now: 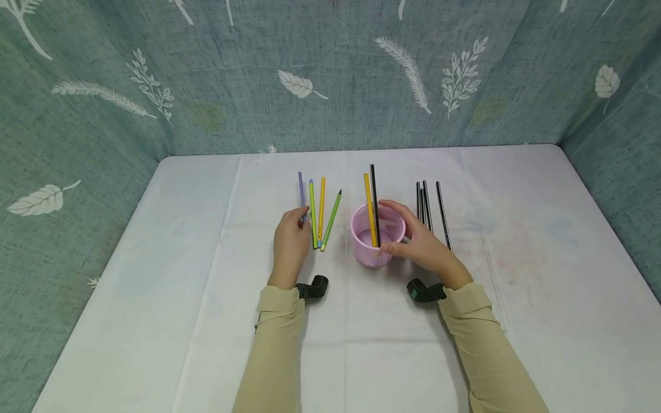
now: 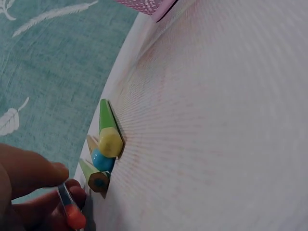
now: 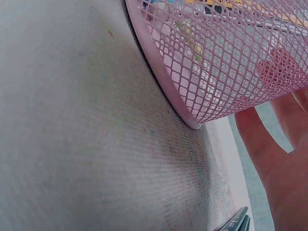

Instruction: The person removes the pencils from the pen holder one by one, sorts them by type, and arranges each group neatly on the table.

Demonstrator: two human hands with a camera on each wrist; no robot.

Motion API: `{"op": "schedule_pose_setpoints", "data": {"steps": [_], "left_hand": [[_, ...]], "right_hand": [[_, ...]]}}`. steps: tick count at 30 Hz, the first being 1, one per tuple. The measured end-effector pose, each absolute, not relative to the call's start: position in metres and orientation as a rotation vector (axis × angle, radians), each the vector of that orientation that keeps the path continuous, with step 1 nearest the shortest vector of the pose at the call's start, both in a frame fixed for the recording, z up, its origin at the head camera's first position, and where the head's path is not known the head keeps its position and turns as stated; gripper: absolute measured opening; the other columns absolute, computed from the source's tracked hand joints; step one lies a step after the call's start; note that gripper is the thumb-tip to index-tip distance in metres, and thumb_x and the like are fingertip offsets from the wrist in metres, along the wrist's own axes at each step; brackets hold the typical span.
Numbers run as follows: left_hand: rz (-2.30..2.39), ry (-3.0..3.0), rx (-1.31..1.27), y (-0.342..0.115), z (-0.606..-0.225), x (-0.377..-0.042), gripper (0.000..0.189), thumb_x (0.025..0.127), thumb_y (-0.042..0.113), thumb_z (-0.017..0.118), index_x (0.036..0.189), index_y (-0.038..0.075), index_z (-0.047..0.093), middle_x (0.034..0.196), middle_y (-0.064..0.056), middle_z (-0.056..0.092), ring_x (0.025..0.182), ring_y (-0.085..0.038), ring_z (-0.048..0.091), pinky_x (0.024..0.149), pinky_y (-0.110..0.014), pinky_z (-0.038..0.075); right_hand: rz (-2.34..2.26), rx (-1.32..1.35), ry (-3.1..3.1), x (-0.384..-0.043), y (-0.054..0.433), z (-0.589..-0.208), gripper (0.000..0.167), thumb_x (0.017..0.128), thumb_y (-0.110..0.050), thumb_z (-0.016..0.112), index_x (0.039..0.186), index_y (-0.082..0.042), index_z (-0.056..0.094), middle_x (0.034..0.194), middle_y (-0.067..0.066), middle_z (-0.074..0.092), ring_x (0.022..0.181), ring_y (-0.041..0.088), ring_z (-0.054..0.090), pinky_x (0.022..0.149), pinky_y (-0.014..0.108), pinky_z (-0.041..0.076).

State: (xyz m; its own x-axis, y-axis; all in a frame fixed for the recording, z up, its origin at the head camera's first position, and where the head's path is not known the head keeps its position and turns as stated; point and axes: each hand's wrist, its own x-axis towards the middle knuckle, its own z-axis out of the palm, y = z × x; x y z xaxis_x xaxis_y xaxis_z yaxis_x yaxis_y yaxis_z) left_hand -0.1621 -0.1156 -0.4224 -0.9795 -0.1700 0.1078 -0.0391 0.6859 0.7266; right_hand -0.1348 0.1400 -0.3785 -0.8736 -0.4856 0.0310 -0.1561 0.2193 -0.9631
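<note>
My left hand (image 1: 290,248) pinches a purple pencil (image 1: 301,186) between thumb and fingers. The pencil's orange-red end (image 2: 75,217) pokes out below the fingers in the left wrist view. Close to its right lie a light green pencil (image 1: 312,206), a yellow pencil (image 1: 322,206) and a darker green pencil (image 1: 333,217). A pink mesh pencil cup (image 1: 373,259) stands upright on the table; my right hand (image 1: 427,248) grips its right side, thumb near the front. Inside the cup lean a yellow pencil (image 1: 369,201) and a black pencil (image 1: 374,189).
Several black pencils (image 1: 442,212) lie to the right of the cup, partly behind my right hand. A white cloth (image 1: 155,321) covers the table. Green leaf-patterned curtains (image 1: 330,120) hang along the back and sides.
</note>
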Motion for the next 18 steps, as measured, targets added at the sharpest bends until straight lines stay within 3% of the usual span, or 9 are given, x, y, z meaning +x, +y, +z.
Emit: {"op": "schedule_pose_setpoints", "data": {"steps": [7, 18], "left_hand": [[-1.008, -2.833, 0.164, -0.112, -0.415, -0.160, 0.037, 0.088, 0.026, 0.053, 0.117, 0.005, 0.059, 0.124, -0.011, 0.049, 0.107, -0.027, 0.045, 0.085, -0.039, 0.039], [-0.970, -2.874, 0.213, -0.111, -0.412, -0.158, 0.038, 0.088, 0.033, 0.050, 0.114, 0.007, 0.061, 0.129, -0.008, 0.046, 0.107, -0.027, 0.043, 0.083, -0.039, 0.040]], "right_hand": [[-1.701, -0.598, 2.225, -0.135, 0.140, -0.378, 0.074, 0.079, -0.008, 0.062, 0.141, -0.015, 0.023, 0.142, 0.007, 0.024, 0.128, 0.027, 0.026, 0.098, 0.056, 0.021], [-1.709, -0.615, 2.211, -0.135, 0.140, -0.379, 0.074, 0.079, -0.006, 0.062, 0.141, -0.015, 0.022, 0.141, 0.008, 0.025, 0.128, 0.026, 0.026, 0.098, 0.055, 0.021]]}}
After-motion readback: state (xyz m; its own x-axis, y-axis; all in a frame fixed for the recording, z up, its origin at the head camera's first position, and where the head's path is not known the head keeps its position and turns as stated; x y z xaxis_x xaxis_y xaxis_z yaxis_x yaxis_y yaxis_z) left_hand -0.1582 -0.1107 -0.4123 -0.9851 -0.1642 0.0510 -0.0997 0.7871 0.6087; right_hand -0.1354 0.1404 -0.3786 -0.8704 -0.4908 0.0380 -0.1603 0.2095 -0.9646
